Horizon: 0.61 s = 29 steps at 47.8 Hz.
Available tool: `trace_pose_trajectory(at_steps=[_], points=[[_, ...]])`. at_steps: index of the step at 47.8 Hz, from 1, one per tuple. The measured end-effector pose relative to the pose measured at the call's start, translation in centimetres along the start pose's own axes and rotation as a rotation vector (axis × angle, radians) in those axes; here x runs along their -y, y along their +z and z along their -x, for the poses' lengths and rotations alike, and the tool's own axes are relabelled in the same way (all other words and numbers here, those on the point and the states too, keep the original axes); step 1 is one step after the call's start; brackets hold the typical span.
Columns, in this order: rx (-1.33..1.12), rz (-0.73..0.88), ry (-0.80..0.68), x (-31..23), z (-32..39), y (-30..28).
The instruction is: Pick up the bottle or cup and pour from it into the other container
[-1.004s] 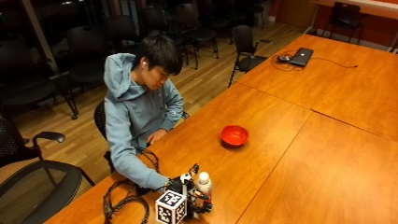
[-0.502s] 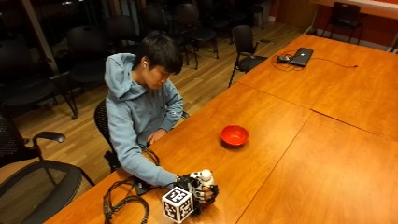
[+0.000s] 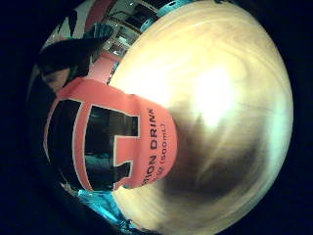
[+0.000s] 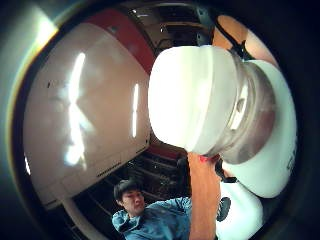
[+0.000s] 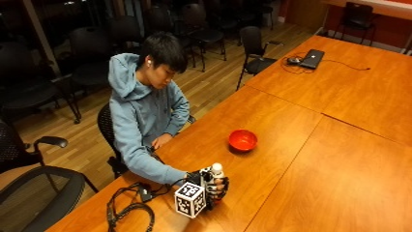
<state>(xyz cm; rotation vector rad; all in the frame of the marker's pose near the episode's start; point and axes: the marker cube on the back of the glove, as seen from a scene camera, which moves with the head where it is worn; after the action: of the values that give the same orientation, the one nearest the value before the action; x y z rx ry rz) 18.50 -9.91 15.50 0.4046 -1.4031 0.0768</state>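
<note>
Closest in, the right hand (image 5: 215, 187) wraps its fingers round the bottle (image 5: 215, 180) at the table's (image 5: 334, 174) near edge, in front of the seated person; only the white cap (image 5: 217, 167) pokes up above the glove. Whether the bottle's base is off the wood, I cannot tell from across the room. This looks like the pick-up step: grip made, carry and pour not yet done. Further out sits the red bowl (image 5: 242, 140), well apart from the hand, nothing around it. So the next move calls for a lift, a carry across the tabletop toward that bowl, and the cap looks to be on, which would have to come off before anything pours. The outside view hides the bottle's body; the little-finger palm view shows its orange label (image 3: 146, 142) with "DRINK" lettering and the wood beyond, while the thumb-side view fills with the cap (image 4: 197, 97) and neck.
</note>
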Motion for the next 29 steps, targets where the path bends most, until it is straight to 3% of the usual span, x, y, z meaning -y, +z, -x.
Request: trace_pose_trajectory(at_steps=[29], points=[[-0.106,0.085,-0.057,0.4,8.4,3.8]])
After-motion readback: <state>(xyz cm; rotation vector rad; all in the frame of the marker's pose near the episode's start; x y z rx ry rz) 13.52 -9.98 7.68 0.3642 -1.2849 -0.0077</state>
